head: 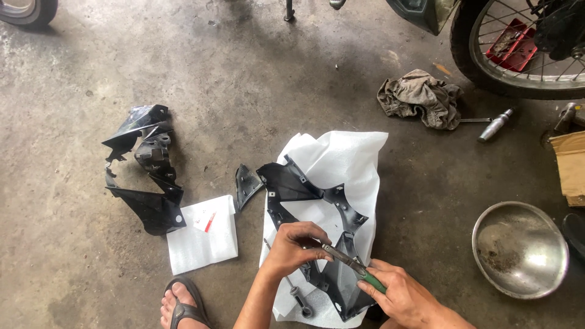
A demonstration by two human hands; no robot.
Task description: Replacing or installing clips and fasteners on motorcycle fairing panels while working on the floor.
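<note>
The concrete floor [256, 73] carries everything. At its top right corner stands a spoked wheel [524, 55], with a crumpled rag [420, 97] just below it and a metal bowl [520, 248] near the right edge.

A white foam sheet [341, 158] lies at the middle of the bottom edge, and the black fairing panel [317, 195] rests on it, its lower arm running under both hands. A second black panel [149, 176] lies well apart to the left, beside a smaller foam pad [201, 237].

The left hand [295, 247] pinches something small at the panel; what, I cannot tell. The right hand [399, 295] grips green-handled pliers [350, 263], tip at the left fingers.

Risks, as I judge them: the pliers could slip and nip the left fingertips, since the tip works right against them. Hard levering could crack a plastic tab. A freed small part could drop into the foam's folds or roll onto the floor.
</note>
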